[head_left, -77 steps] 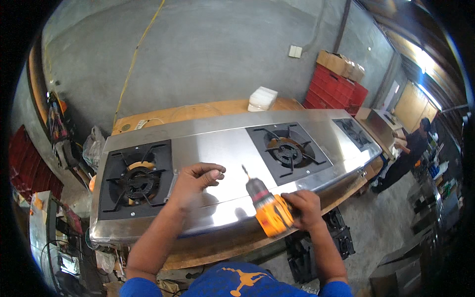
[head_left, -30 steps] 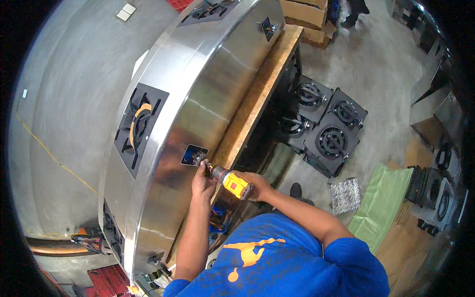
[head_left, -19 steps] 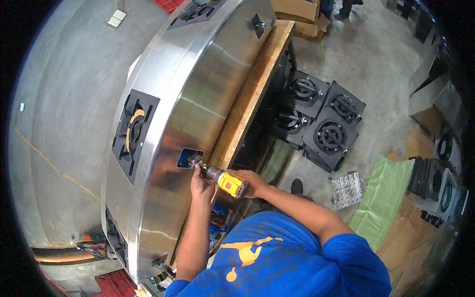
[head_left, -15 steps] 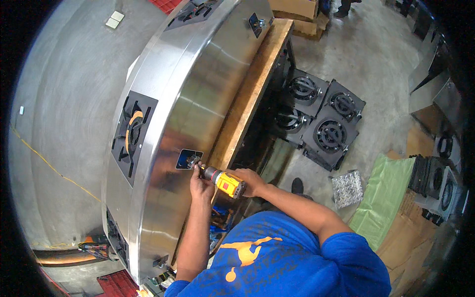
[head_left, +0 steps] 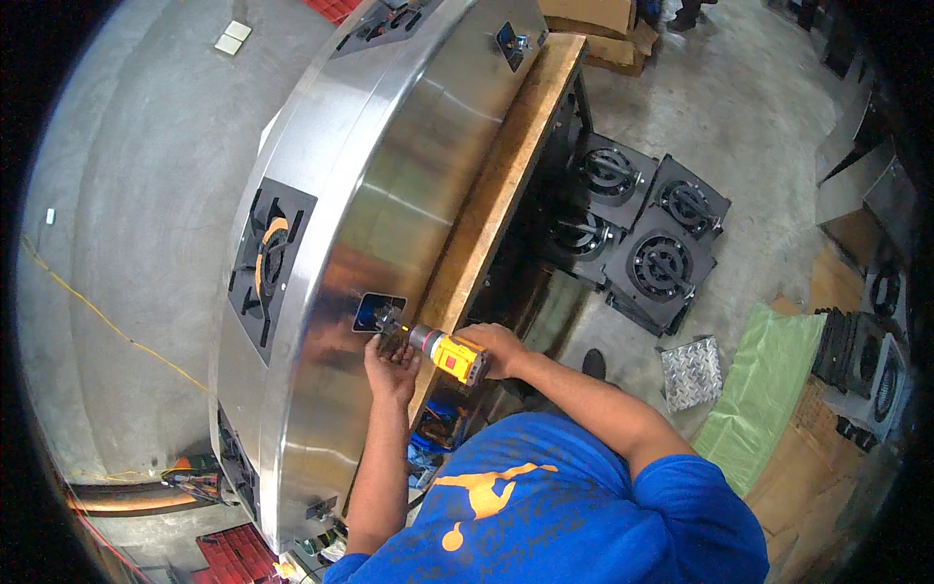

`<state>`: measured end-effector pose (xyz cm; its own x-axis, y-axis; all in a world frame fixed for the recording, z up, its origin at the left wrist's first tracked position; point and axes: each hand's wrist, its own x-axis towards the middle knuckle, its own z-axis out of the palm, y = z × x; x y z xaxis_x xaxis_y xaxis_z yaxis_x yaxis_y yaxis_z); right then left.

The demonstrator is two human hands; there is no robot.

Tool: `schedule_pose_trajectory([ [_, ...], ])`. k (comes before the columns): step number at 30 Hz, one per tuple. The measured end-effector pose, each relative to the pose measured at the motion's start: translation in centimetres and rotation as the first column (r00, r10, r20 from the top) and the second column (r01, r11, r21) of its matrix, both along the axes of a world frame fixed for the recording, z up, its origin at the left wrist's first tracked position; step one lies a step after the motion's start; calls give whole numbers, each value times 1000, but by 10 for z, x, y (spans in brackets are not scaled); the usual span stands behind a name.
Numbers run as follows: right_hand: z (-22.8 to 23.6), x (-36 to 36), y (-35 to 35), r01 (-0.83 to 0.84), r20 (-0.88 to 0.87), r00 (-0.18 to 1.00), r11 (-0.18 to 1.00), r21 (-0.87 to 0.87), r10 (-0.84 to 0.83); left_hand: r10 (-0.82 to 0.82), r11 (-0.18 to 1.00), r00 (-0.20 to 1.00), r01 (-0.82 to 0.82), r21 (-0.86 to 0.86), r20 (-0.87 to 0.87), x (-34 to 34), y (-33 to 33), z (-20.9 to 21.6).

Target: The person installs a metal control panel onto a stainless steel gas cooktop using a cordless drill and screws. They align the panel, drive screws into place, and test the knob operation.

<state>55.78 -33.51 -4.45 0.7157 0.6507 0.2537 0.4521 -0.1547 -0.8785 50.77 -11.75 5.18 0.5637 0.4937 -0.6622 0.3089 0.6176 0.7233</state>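
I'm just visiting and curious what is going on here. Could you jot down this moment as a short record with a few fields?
Place: workshop with a concrete floor
Main thing: long steel stove lying on a wooden bench
Right hand: grips a yellow drill, its tip at a small square opening in the stove's front panel
Left hand: against the panel just below that opening
Nearby: black burner parts on the floor, a green sheet

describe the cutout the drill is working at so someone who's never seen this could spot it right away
Start from the long stainless steel stove body lying on the wooden bench. On its front panel, just above the left hand, is a small rectangular cutout. The yellow drill points into it; the other cutout sits far off.
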Motion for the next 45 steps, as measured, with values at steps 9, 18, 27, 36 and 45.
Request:
schedule_pose_trajectory([
  [9,4,-5,-2,27,-30,999,999,-29,-28,-220,975,970,218,30,108,23,17,-7],
  [18,8,-6,-3,34,9,999,997,-74,-33,-181,982,964,188,-19,194,23,23,-12],
  [27,14,-3,-5,58,111,993,988,-143,-42,-171,982,964,184,-46,202,25,19,-5],
  [36,25,6,-12,91,226,973,981,-172,-51,-163,984,970,172,-37,181,26,19,-7],
  [45,35,13,-16,55,250,968,969,-239,6,-234,972,954,234,21,188,25,35,-23],
])
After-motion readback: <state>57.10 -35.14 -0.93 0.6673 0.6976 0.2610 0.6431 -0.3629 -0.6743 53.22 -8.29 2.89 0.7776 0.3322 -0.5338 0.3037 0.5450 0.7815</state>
